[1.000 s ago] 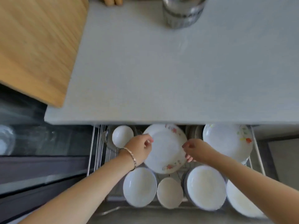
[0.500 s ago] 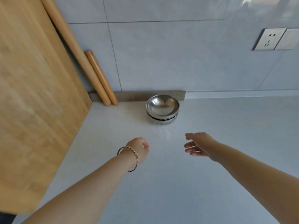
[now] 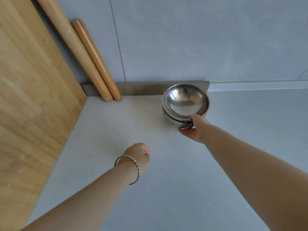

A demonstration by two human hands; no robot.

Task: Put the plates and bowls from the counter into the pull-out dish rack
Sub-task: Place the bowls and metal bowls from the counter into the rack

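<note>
Pickup of the stacked steel bowls (image 3: 185, 104) is judged to be the step in hand. The stack is stood at the back of the grey counter (image 3: 150, 189), close against the low metal strip (image 3: 143, 89) at the foot of the tiled wall, well right of two rolling pins (image 3: 93, 64) leaned in the corner beside an upright wooden board (image 3: 30, 97).

The right hand (image 3: 193, 129) is applied to the near side of the stack, thumb at the top rim and fingers cupped low on the wall; a closed grip is not yet confirmed. The left hand (image 3: 138, 155) is held loosely curled above the counter, empty and well apart from the bowls.

The bowls are set upright, mouths upward; being round, no long axis is presented, the stack axis being vertical.

The next move is judged to require a firm pinch, possibly left-hand support, a level lift, and carriage down to the dish rack, which is not in view.
</note>
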